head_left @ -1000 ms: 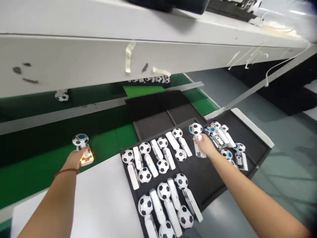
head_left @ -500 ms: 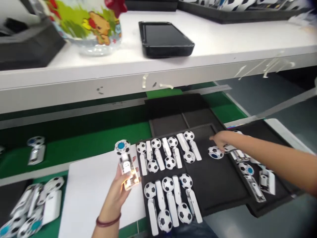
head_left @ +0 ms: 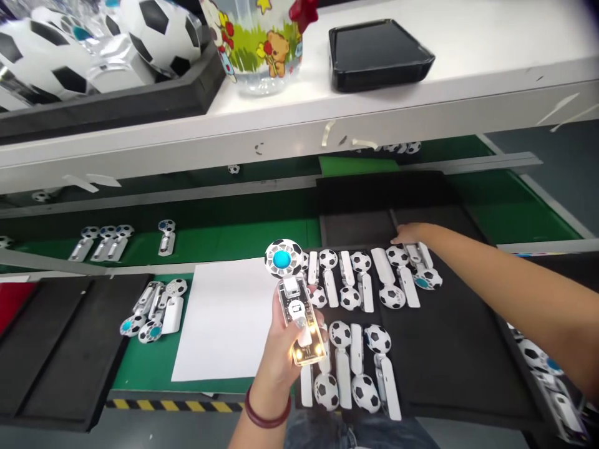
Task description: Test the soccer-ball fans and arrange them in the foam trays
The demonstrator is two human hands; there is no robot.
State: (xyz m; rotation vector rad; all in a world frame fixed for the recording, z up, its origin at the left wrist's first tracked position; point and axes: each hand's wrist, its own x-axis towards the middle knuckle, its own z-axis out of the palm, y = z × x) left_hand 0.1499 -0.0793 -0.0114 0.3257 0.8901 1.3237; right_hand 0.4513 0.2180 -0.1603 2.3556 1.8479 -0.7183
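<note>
In my left hand (head_left: 285, 340) is a football-headed handheld gadget (head_left: 284, 259), gripped by its clear handle with the thumb across the front. Its head has a blue centre; a circuit board and glowing yellow lamps show in the handle. My right hand (head_left: 412, 233) is closed at the handle end of another football-headed gadget (head_left: 427, 279), whose head points towards me on the black tray (head_left: 449, 349). My right fingertips are partly hidden. Beside it, two rows of similar white gadgets (head_left: 365, 391) lie on the tray, heads alternating.
White paper (head_left: 219, 324) lies left of the tray, beside a small pile of gadgets (head_left: 159, 305). A raised white shelf (head_left: 299, 121) crosses in front, bearing a clear cartoon-printed container (head_left: 264, 56) and a black box (head_left: 379, 53). More gadgets (head_left: 538, 358) lie at far right.
My right hand has brought its gadget leftwards, to the end of the tray's far row. My left hand still holds the lit gadget. The view has shifted left.
</note>
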